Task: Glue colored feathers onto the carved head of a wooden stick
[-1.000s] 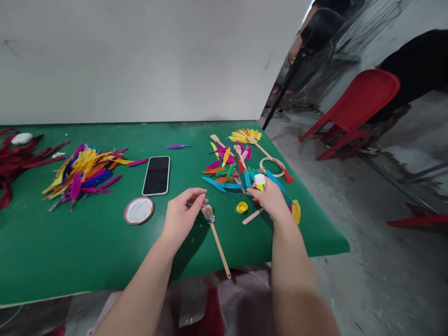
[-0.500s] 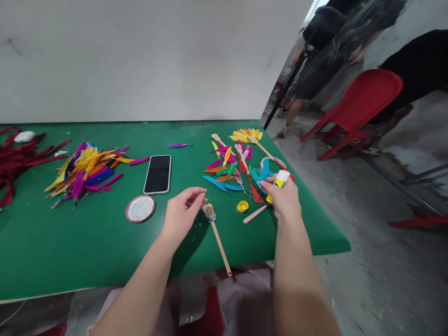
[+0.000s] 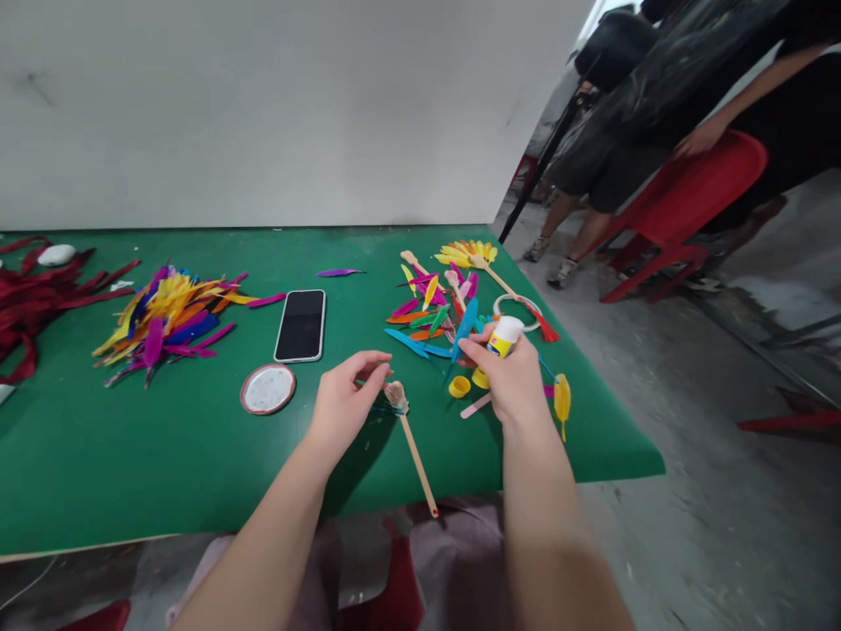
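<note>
Phone (image 3: 300, 326), dark red strips (image 3: 36, 295), pale wall (image 3: 282, 114)
The phone lies screen-up on the green table (image 3: 164, 464); a white object (image 3: 56, 255), too small to name surely, sits among the strips. At right, a person (image 3: 608, 171) in dark shorts stands near a red chair (image 3: 700, 197).

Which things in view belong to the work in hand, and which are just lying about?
Likely part of the work:
yellow-and-white tube and blue feather, in the right hand
wooden stick, by the left hand
yellow cap
feather pile

Probably just lying about:
phone
red strips
</note>
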{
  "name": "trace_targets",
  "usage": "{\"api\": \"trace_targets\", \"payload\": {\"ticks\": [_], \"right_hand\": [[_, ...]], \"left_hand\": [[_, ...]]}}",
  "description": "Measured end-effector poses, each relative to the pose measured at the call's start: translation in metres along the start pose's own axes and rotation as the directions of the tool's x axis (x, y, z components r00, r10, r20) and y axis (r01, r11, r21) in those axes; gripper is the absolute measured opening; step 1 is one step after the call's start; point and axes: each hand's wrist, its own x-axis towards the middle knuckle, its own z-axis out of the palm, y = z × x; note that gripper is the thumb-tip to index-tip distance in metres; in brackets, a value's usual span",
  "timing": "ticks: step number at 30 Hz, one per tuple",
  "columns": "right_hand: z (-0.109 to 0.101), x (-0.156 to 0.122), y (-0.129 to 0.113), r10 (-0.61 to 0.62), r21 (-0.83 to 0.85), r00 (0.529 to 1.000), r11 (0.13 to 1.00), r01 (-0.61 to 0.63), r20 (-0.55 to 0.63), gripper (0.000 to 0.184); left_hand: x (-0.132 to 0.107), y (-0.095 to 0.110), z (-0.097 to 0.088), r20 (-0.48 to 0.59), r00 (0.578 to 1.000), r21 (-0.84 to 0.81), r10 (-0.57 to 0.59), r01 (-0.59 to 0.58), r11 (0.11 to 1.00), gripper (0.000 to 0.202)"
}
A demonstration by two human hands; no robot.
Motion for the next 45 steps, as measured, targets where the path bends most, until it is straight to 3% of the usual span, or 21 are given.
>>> {"api": "trace_targets", "payload": {"ticks": [8,17,22,28,33,36,39,42,45], "right_hand": [[0.019,-0.017,-0.006,-0.049,-0.041,0.991,0.998,0.055,0.123,0.027],[0.036,-0.028,-0.001,-0.056,-0.216,0.962,0.969,0.117,0.269,0.023],[0.047,-0.032,-0.001,-0.094,-0.207,0.972,0.969,0.139,0.214,0.021],[0.060,-0.041,-0.005,-0.172,-0.262,0.978,0.945,0.197,0.114,0.022],[0.068,-0.046,-0.007,-0.237,-0.373,0.968,0.893,0.251,0.085,0.022],[0.071,-0.050,-0.008,-0.212,-0.315,0.969,0.918,0.242,0.128,0.021],[0.073,-0.054,-0.009,-0.178,-0.208,0.959,0.952,0.224,0.221,0.022],[0.073,-0.057,-0.010,-0.131,-0.145,0.964,0.975,0.168,0.233,0.025],[0.071,-0.059,-0.010,-0.047,-0.138,0.973,0.987,0.080,0.227,0.029]], "left_hand": [[0.000,-0.002,-0.001,0.012,1.000,0.002,-0.003,0.003,1.000,0.024],[0.001,-0.001,-0.009,0.022,1.000,-0.046,0.015,-0.014,0.999,0.032],[-0.004,-0.003,-0.007,0.082,0.984,0.105,0.161,-0.169,0.980,0.035],[-0.007,-0.011,-0.007,0.019,0.940,0.400,0.342,-0.321,0.859,0.024],[-0.007,-0.016,-0.013,-0.009,0.903,0.473,0.430,-0.375,0.797,0.020],[-0.008,-0.016,-0.017,-0.056,0.910,0.426,0.411,-0.351,0.834,0.020],[-0.007,-0.015,-0.020,-0.129,0.938,0.296,0.320,-0.272,0.916,0.018],[-0.005,-0.012,-0.023,-0.180,0.972,0.019,0.151,-0.150,0.989,0.018],[-0.003,-0.009,-0.026,-0.160,0.987,-0.258,0.000,-0.042,0.965,0.022]]}}
